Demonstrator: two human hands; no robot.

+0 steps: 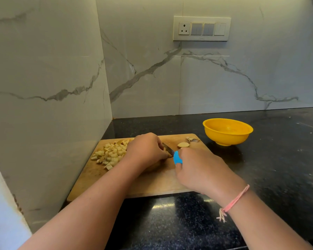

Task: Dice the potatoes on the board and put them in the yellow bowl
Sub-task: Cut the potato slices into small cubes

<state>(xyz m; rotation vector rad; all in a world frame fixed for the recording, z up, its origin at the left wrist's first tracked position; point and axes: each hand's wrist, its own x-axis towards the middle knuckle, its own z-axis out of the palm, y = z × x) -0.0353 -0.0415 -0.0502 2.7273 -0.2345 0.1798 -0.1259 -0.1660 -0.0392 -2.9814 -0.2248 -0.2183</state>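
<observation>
Two hands work over the near middle of a rectangular wooden chopping board, which lies on a speckled black stone counter so the cutting has a flat, firm base. The right hand is wrapped tightly round the handle of a blue-handled small knife, with the blade angled leftward. The left hand curls knuckles-up over a piece of potato to steady it. The piece is mostly hidden, so I cannot tell how much remains.

Just left of that hand sits a heap of pale potato cubes, likely pushed aside to keep the cutting spot free. Farther right on the board lie a round potato end-slice and some brown peel scraps — apparently offcuts. Beyond the board's far right corner stands the round yellow plastic bowl, which holds nothing — within reach for the transfer, which has not begun.
</observation>
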